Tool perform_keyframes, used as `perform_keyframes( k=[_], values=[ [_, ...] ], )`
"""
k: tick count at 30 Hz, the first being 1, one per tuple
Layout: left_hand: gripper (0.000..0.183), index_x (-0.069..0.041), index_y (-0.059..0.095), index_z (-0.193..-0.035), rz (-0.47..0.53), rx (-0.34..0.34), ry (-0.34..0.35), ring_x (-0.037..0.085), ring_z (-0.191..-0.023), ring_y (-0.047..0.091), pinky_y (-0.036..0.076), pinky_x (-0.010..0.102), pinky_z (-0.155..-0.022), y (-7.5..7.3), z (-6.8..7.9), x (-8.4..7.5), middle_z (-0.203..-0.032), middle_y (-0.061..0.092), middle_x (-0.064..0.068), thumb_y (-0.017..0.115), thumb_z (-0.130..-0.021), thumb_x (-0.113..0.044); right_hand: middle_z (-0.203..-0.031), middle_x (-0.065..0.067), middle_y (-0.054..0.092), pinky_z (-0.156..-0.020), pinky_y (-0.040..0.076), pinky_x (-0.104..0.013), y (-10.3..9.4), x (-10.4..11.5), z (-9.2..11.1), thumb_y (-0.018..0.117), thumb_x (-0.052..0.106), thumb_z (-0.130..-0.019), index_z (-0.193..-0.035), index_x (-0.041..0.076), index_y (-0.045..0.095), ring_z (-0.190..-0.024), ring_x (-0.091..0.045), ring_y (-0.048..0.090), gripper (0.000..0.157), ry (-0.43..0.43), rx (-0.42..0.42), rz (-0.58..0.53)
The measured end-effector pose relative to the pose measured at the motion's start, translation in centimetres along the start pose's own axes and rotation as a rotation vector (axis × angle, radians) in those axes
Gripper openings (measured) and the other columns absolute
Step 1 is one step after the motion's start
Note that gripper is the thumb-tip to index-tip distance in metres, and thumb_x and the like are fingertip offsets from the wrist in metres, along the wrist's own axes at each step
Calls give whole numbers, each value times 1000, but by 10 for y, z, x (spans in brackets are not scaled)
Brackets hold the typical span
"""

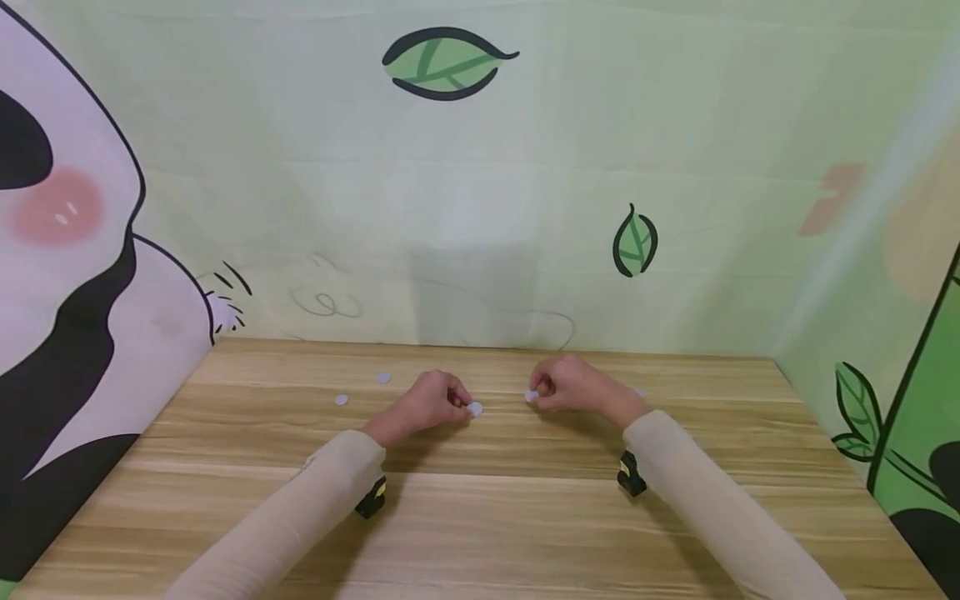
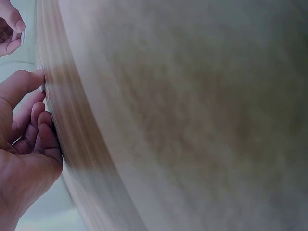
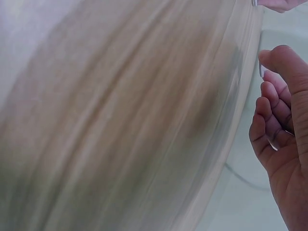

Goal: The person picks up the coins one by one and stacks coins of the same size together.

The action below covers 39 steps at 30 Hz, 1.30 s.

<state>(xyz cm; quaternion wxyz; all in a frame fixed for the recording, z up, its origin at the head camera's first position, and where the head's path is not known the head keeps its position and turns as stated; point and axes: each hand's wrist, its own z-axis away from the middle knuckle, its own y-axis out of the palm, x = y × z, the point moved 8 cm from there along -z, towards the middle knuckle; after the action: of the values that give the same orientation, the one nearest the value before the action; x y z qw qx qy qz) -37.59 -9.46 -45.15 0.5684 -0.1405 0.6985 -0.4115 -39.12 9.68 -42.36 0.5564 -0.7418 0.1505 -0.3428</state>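
Between the thumb and fingertips of my left hand (image 1: pixel 433 398) is a small round white disc (image 1: pixel 476 409), near the middle of the table in the head view. My right hand (image 1: pixel 572 385), a short way to the right, pinches another white disc (image 1: pixel 531 396) on its left side. The two discs are apart, facing each other across a narrow gap. From the right wrist view, the right hand's disc (image 3: pixel 262 70) shows edge-on by the thumb, clear of the tabletop. In the left wrist view the left thumb (image 2: pixel 29 81) is against its disc, close to the wood.
Two more white discs, one nearer (image 1: pixel 341 400) and one farther back (image 1: pixel 384 377), lie left of the left hand. Another disc (image 1: pixel 639 392) shows partly behind the right wrist. The wooden table (image 1: pixel 495 533) meets a printed cloth backdrop (image 1: pixel 480 200) along its back edge.
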Motion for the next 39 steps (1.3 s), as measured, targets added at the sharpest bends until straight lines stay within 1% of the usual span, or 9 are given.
perform_keyframes(
  k=[4, 7, 8, 13, 20, 24, 29, 33, 39],
  values=[
    [7, -5, 75, -84, 1, -1, 23, 8, -70, 53, 46, 22, -65, -1, 2, -2, -74, 64, -3, 81, -82, -8, -77, 6, 61, -67, 47, -22, 2, 2, -1, 78, 19, -86, -89, 9, 71, -72, -5, 52, 13, 18, 16, -20],
    [7, -4, 76, -85, 1, 1, 13, 9, -70, 54, 46, 22, -66, 0, 1, -1, -75, 65, -2, 81, -82, -7, -79, 5, 60, -68, 47, -22, 4, 3, -2, 78, 19, -87, -90, 9, 71, -73, -6, 52, 13, 31, 32, -35],
    [7, -4, 76, -86, 8, 3, -4, 9, -71, 54, 46, 22, -67, 0, 0, 1, -76, 65, -2, 81, -82, -8, -79, 5, 60, -68, 47, -22, 5, 4, -2, 78, 19, -87, -90, 9, 71, -73, -6, 51, 13, 35, 36, -36],
    [9, -4, 76, -87, -2, -2, -13, 9, -71, 53, 45, 21, -65, 1, 0, 2, -77, 65, -1, 83, -82, -8, -80, 5, 59, -68, 46, -23, 7, 6, -4, 77, 20, -88, -91, 10, 70, -74, -7, 51, 13, 42, 51, -40],
    [10, -4, 76, -87, 1, -3, -24, 9, -71, 53, 45, 21, -65, 0, 2, 1, -77, 65, -1, 83, -82, -8, -80, 4, 60, -68, 47, -22, 9, 11, -7, 77, 19, -88, -90, 9, 70, -74, -6, 51, 13, 22, 49, -39],
    [10, -4, 76, -87, 3, -6, -27, 9, -71, 53, 45, 22, -65, 0, 2, 3, -77, 65, -1, 83, -82, -8, -79, 5, 60, -67, 47, -21, 9, 16, -9, 78, 19, -87, -89, 9, 71, -72, -5, 51, 12, -10, 35, -25],
    [10, -5, 76, -86, -7, -14, -14, 8, -71, 53, 45, 21, -66, 1, 0, 6, -76, 65, -2, 84, -82, -9, -77, 6, 60, -66, 47, -21, 11, 21, -11, 78, 19, -87, -88, 10, 71, -71, -4, 51, 12, -43, 24, -23],
    [9, -5, 76, -85, 4, -16, -1, 9, -71, 54, 46, 22, -65, 1, -1, 6, -76, 66, -1, 84, -81, -8, -76, 7, 59, -66, 46, -21, 14, 22, -13, 78, 20, -87, -88, 11, 71, -71, -4, 52, 11, -36, 38, -34],
    [7, -4, 77, -83, 15, -17, 50, 9, -69, 55, 47, 23, -63, -1, 0, -2, -73, 65, -2, 82, -79, -7, -75, 8, 57, -65, 46, -22, 18, 23, -15, 77, 20, -88, -88, 12, 70, -71, -5, 51, 11, -11, 60, -46]
  ],
)
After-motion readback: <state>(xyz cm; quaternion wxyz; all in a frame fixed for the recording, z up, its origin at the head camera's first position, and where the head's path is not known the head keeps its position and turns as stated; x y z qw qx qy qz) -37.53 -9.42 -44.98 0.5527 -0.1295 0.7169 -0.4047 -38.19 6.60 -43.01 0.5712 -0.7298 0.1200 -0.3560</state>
